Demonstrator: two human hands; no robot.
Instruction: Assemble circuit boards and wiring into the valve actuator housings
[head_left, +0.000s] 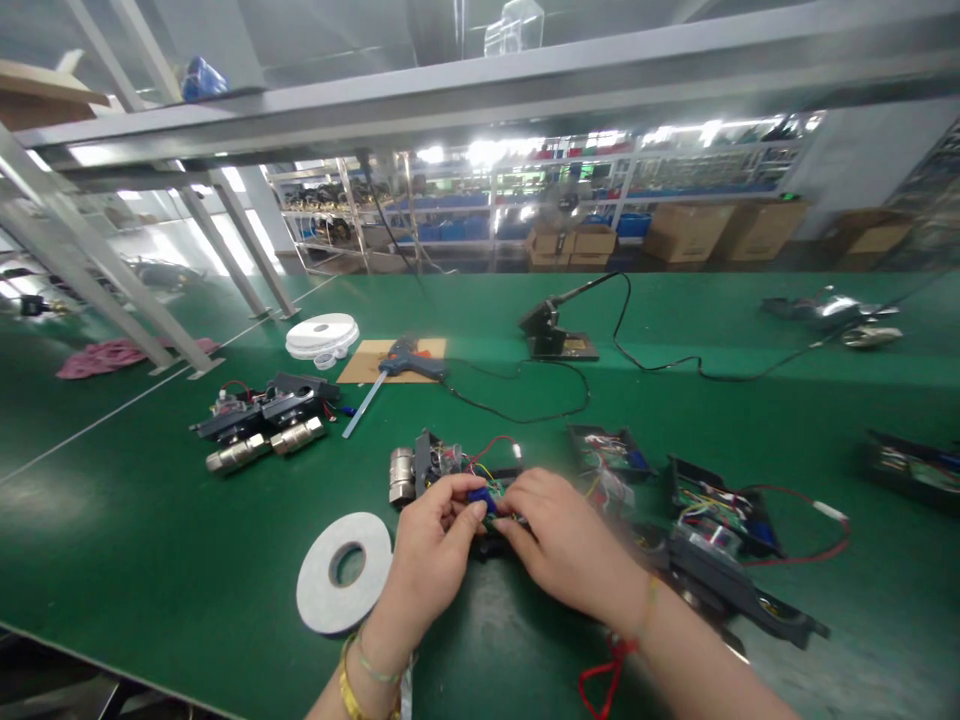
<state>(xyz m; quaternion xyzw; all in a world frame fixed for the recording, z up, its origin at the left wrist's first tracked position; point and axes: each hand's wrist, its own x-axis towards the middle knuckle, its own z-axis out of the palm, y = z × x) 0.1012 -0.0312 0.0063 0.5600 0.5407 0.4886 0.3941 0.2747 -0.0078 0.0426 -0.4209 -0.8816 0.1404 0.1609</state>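
Observation:
My left hand [439,540] pinches a small blue part [481,497] between thumb and fingertips, over an open black housing [489,545] with a green circuit board and thin wires. From the other side my right hand [559,530] reaches in, its fingers closed at the wiring beside the blue part; what they grip is hidden. A silver threaded metal fitting [402,476] sticks out at the housing's left. Behind my fingers a red wire with a white connector [516,452] arches up. A roll of white tape [313,583] lies by my left wrist.
Two assembled units with metal fittings [266,435] lie left. Behind are a glue gun [409,362] on cardboard, white reels [322,335] and a soldering iron stand [553,335] with its cord. More open housings [724,505] sit right. A shelf beam [480,95] crosses overhead.

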